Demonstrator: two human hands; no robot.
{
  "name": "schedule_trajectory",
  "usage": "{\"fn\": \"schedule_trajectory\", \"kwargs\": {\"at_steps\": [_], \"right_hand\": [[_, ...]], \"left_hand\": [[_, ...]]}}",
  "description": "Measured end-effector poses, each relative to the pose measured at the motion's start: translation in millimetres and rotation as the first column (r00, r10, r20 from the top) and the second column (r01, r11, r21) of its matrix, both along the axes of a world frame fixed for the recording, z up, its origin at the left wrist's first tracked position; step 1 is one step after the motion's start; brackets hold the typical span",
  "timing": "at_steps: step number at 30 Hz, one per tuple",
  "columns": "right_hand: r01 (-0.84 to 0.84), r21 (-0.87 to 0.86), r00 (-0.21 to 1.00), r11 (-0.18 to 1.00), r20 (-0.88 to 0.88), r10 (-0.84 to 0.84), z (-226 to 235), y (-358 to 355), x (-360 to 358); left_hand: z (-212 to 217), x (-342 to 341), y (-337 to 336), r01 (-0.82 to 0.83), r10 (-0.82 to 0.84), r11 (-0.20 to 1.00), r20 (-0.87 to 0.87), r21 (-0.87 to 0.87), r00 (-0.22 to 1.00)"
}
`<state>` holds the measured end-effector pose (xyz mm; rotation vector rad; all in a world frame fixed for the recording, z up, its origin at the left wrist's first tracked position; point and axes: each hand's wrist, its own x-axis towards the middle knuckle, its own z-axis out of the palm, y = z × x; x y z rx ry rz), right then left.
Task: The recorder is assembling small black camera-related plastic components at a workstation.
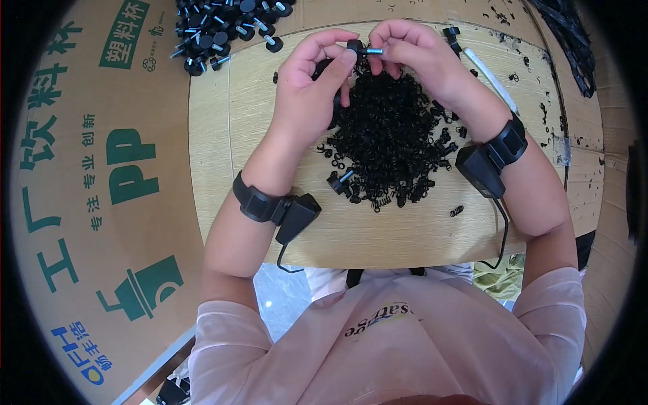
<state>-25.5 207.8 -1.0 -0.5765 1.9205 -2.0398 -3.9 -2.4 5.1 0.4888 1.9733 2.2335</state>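
Both of my hands are working together at the far edge of the wooden tabletop (378, 229), seen from my head camera. My left hand (314, 84) is gripping a small black knob with a silver screw shaft (361, 49), thumb and forefinger pinching its black head. My right hand (422, 57) is closing its fingertips around the shaft's other end, so the piece is sitting between the two hands, just above a heap of small black springs (388, 135). I am wearing a black wrist device on each forearm. Another screw knob (339, 181) is lying at the near left edge of the heap. Farther off to my left, a pile of finished black knobs (219, 30) is resting on printed cardboard (101, 169).
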Motion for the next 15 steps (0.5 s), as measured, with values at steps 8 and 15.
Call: {"fn": "schedule_trajectory", "kwargs": {"at_steps": [8, 15], "right_hand": [[0.054, 0.014, 0.998, 0.998, 0.026, -0.054, -0.8, -1.6, 0.6], [0.079, 0.02, 0.996, 0.997, 0.031, -0.079, -2.0, -2.5, -0.2]], "left_hand": [[0.2, 2.0, 1.7, -0.086, 0.079, 0.992, -0.075, -0.096, 0.994], [1.8, 4.2, 3.1, -0.159, 0.145, 0.977, -0.1, -0.143, 0.984]]}}
